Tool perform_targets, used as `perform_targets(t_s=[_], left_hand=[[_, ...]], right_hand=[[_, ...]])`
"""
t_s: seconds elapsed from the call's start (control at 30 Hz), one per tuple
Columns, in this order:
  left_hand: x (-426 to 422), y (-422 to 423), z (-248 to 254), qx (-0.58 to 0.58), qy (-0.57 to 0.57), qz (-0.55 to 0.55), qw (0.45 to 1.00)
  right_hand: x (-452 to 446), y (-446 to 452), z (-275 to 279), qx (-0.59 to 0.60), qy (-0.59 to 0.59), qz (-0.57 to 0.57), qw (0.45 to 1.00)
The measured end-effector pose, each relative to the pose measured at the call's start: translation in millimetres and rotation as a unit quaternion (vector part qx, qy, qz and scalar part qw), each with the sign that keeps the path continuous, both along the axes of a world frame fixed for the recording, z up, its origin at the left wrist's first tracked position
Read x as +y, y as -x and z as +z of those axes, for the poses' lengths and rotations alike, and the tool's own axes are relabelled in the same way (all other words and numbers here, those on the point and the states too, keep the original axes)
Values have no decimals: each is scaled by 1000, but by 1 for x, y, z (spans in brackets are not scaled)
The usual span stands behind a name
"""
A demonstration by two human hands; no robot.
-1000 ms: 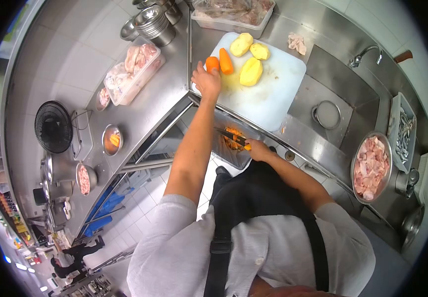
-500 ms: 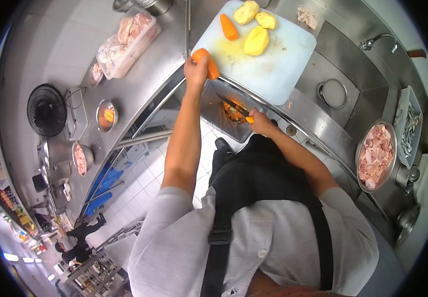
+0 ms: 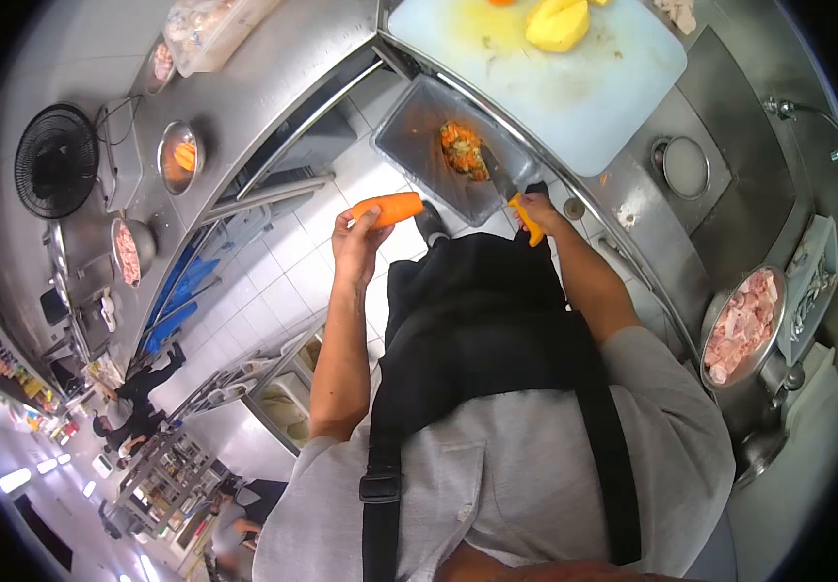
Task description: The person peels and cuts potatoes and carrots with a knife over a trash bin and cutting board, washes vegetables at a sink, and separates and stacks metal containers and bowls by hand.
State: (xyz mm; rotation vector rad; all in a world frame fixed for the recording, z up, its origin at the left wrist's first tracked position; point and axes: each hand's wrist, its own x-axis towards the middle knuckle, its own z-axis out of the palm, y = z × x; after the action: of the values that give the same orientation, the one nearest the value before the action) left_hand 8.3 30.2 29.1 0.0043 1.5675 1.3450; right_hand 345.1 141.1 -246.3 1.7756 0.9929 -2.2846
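A peeled orange carrot [image 3: 395, 208] is in my left hand [image 3: 355, 244], its fingers and thumb closed round one end. It is held in the air in front of my apron. My right hand [image 3: 537, 213] grips the orange handle of a knife [image 3: 502, 177], whose dark blade points up and left over a lined bin [image 3: 409, 126]. Vegetable peelings [image 3: 460, 150] lie inside the bin. Beyond the bin is a white cutting board [image 3: 623, 97] with a peeled potato [image 3: 557, 25] on it; more pieces are cut off at the top edge.
To the right, a bowl of raw meat [image 3: 744, 325] stands beside a tray of small fish [image 3: 812, 296]. A sink [image 3: 739, 145] has a tap [image 3: 807, 116]. On the left counter are a fan [image 3: 57, 160] and a bowl with orange pieces [image 3: 179, 160]. Other people [image 3: 133, 403] are far off.
My left hand has brought the carrot from the board's near edge back towards my body. The knife has turned and come slightly closer to me. The view has tilted down.
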Motion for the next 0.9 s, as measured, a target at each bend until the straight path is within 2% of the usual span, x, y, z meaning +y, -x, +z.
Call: perform_targets(t_s=[0.1, 0.17, 0.23, 0.27, 0.33, 0.4, 0.5, 0.53, 0.57, 0.63, 0.73, 0.83, 0.9], left_hand=[[-20, 13, -22, -15, 21, 20, 999], [-26, 20, -35, -27, 27, 40, 998], [-27, 24, -50, -43, 5, 41, 998], [-26, 24, -56, -44, -1, 36, 998], [-19, 19, -57, -25, 1, 11, 1000], [-10, 3, -53, 19, 20, -28, 999], [5, -15, -51, -13, 6, -13, 1000], [10, -8, -50, -102, -28, -17, 994], [12, -17, -52, -83, -2, -22, 996], [24, -26, -34, -148, -28, -28, 988], [30, -26, -29, -279, -59, -58, 957], [44, -37, -14, -297, -66, -52, 951], [51, -43, -6, -294, -89, -51, 950]], right_hand=[[-3, -40, 42, 32, -1, 25, 999], [-5, -75, 69, 24, -14, 76, 997], [-11, -104, 111, -1, -25, 67, 997], [-15, -114, 123, -22, -49, 56, 997], [-23, -118, 160, -67, -138, 110, 982], [-29, -111, 174, -116, -230, 176, 950], [-33, -72, 202, -99, -394, 173, 897], [-28, -56, 212, -49, -428, 148, 890], [-23, -39, 223, -29, -409, 143, 901], [-12, -6, 256, 9, -372, 135, 918], [-8, 32, 295, 81, -477, 109, 869], [-4, 49, 315, 74, -440, 118, 887], [-4, 51, 316, 97, -467, 127, 870]])
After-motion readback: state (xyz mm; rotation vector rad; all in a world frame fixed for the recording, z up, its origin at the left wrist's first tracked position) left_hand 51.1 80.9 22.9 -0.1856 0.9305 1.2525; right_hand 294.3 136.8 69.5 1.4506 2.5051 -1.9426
